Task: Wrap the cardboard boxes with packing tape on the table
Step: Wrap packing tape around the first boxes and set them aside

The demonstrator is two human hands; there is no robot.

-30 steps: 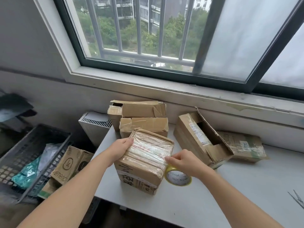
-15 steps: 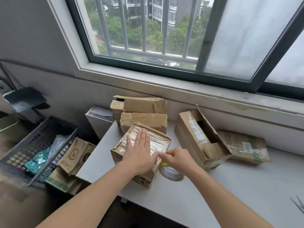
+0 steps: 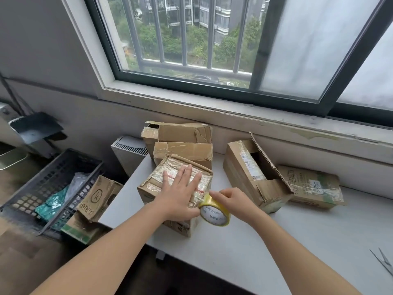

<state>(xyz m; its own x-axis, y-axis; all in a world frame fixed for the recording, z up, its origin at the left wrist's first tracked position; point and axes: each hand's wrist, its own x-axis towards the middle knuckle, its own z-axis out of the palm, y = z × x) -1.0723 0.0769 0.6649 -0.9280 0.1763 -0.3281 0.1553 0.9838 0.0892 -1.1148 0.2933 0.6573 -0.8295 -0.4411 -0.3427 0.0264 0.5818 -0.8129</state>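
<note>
On the table (image 3: pixel 276 241), left hand (image 3: pixel 176 194) flattens taped box (image 3: pixel 153 184).

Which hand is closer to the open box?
Right. The right hand, gripping the tape roll, is just left of the open box; the left hand presses the taped box farther left.

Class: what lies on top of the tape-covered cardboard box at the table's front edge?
The left hand lies flat, fingers spread, on the tape-covered cardboard box; the surface under its palm is hidden.

Pale table (image 3: pixel 276 241) — cardboard boxes (image 3: pixel 244 173) at left and back, scissors (image 3: pixel 385 265) far right.
</note>
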